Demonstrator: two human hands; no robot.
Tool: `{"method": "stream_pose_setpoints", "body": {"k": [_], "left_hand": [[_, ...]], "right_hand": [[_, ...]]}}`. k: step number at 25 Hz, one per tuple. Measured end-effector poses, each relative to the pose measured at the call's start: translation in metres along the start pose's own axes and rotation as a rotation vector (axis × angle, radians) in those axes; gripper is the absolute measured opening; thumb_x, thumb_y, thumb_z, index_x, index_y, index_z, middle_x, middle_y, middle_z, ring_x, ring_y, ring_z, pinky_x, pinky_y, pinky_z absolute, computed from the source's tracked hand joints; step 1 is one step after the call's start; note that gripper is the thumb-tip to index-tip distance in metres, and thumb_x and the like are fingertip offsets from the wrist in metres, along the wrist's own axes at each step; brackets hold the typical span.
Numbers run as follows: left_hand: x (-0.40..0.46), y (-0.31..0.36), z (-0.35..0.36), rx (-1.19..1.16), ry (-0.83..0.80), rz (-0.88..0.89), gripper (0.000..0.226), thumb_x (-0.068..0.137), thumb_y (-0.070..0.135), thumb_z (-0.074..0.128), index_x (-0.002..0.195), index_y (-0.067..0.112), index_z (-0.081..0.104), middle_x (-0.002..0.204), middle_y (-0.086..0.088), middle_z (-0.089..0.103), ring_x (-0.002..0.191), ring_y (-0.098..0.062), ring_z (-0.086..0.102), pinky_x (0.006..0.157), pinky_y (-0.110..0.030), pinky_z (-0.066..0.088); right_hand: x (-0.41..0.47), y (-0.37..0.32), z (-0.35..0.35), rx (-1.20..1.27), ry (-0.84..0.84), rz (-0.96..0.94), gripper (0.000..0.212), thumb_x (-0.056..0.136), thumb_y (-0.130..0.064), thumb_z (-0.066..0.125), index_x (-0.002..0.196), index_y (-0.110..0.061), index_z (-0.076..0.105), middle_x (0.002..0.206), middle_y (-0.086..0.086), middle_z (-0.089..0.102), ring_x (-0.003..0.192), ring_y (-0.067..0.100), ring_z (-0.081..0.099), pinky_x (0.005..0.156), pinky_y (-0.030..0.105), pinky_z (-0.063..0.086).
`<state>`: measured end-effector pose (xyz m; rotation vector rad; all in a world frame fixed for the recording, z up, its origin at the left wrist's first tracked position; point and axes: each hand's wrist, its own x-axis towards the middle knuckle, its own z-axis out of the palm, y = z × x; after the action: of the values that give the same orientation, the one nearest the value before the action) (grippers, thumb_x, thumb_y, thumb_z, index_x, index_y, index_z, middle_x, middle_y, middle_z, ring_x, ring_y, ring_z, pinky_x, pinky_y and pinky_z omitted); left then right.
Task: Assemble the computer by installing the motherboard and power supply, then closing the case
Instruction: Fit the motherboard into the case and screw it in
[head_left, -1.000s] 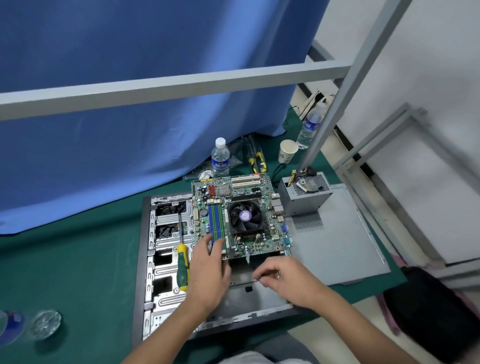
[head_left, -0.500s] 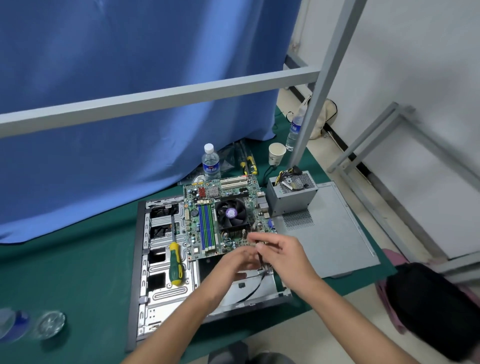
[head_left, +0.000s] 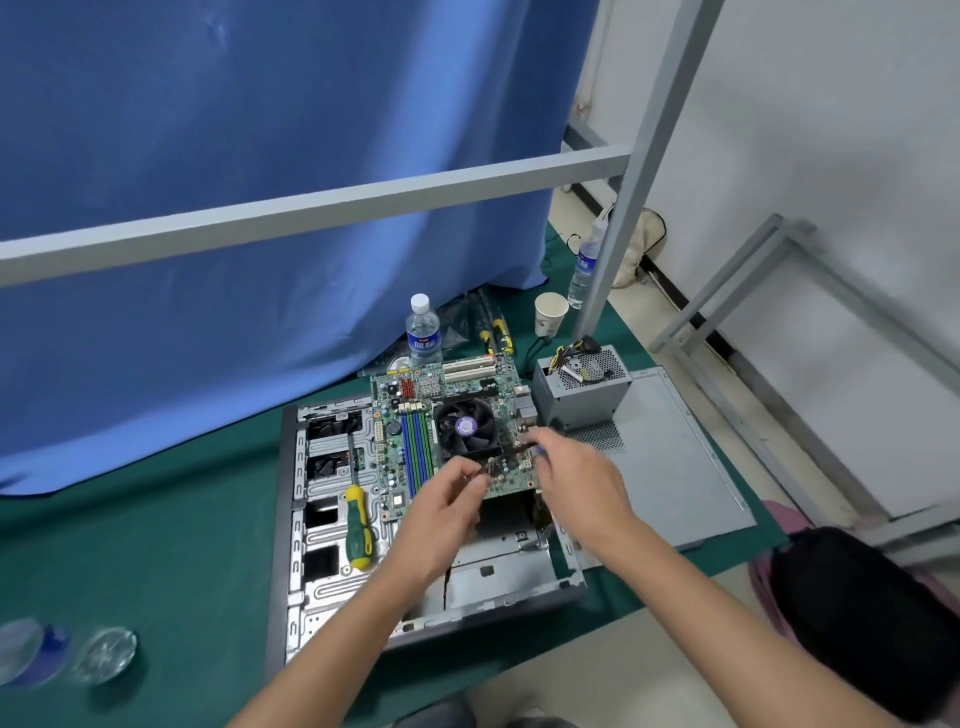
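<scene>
The open computer case lies flat on the green cloth. A green motherboard with a black CPU fan rests over the case's far part. My left hand and my right hand hover above the board's near edge. Between them they pinch a thin dark cable, one hand at each end. The grey power supply stands outside the case, on the grey side panel to the right.
A yellow-green screwdriver lies on the case's drive bay. Behind the board stand a water bottle, a paper cup and a second bottle. A grey metal frame post rises at the right. A black bag sits on the floor.
Both hands left the board's near edge, rose and came together over it, picking up the thin cable. My view swung right and pulled back a little.
</scene>
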<state>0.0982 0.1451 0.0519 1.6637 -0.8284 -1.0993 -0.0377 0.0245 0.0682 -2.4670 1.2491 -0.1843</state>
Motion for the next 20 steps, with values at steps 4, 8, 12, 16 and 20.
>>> {"method": "stream_pose_setpoints", "body": {"k": [4,8,12,16,20], "left_hand": [[0.014,0.011,-0.033,-0.15,0.111,-0.03,0.02,0.104,0.023,0.048,0.089,0.012,0.056,0.058,0.005,0.04,0.051,-0.012,0.038,0.057,-0.027,0.043],[0.025,0.021,-0.054,-0.187,0.068,-0.011,0.022,0.103,0.023,0.049,0.085,0.012,0.054,0.056,0.006,0.037,0.051,-0.013,0.03,0.052,-0.025,0.032],[0.034,0.029,-0.076,-0.101,0.012,0.081,0.026,0.102,0.027,0.052,0.077,0.026,0.057,0.056,0.008,0.037,0.049,-0.011,0.034,0.051,-0.024,0.035],[0.046,0.027,-0.103,-0.044,0.007,0.067,0.017,0.099,0.027,0.058,0.086,0.017,0.062,0.056,0.009,0.04,0.05,-0.009,0.039,0.053,-0.021,0.043],[0.055,0.02,-0.119,-0.03,0.098,0.017,0.014,0.1,0.021,0.057,0.102,0.033,0.064,0.07,0.003,0.047,0.059,-0.01,0.045,0.055,-0.02,0.048]], "right_hand": [[0.021,0.005,-0.016,-0.034,0.037,0.055,0.014,0.102,-0.024,0.047,0.105,-0.02,0.059,0.093,-0.003,0.066,0.079,0.02,0.064,0.072,0.038,0.054],[0.036,-0.026,-0.008,0.178,-0.104,-0.064,0.038,0.096,-0.026,0.059,0.132,-0.033,0.047,0.109,-0.01,0.047,0.075,0.005,0.058,0.078,0.035,0.053],[0.056,-0.057,0.011,0.264,-0.119,-0.049,0.036,0.097,-0.026,0.06,0.131,-0.029,0.051,0.117,-0.007,0.041,0.081,0.012,0.06,0.082,0.037,0.052],[0.072,-0.068,0.015,0.222,-0.02,-0.045,0.011,0.101,-0.02,0.051,0.108,-0.018,0.059,0.116,-0.005,0.049,0.095,0.02,0.058,0.081,0.037,0.047],[0.071,-0.073,0.007,0.195,0.031,-0.201,0.031,0.104,-0.02,0.043,0.131,-0.026,0.055,0.118,-0.003,0.066,0.105,0.019,0.06,0.088,0.034,0.047]]}}
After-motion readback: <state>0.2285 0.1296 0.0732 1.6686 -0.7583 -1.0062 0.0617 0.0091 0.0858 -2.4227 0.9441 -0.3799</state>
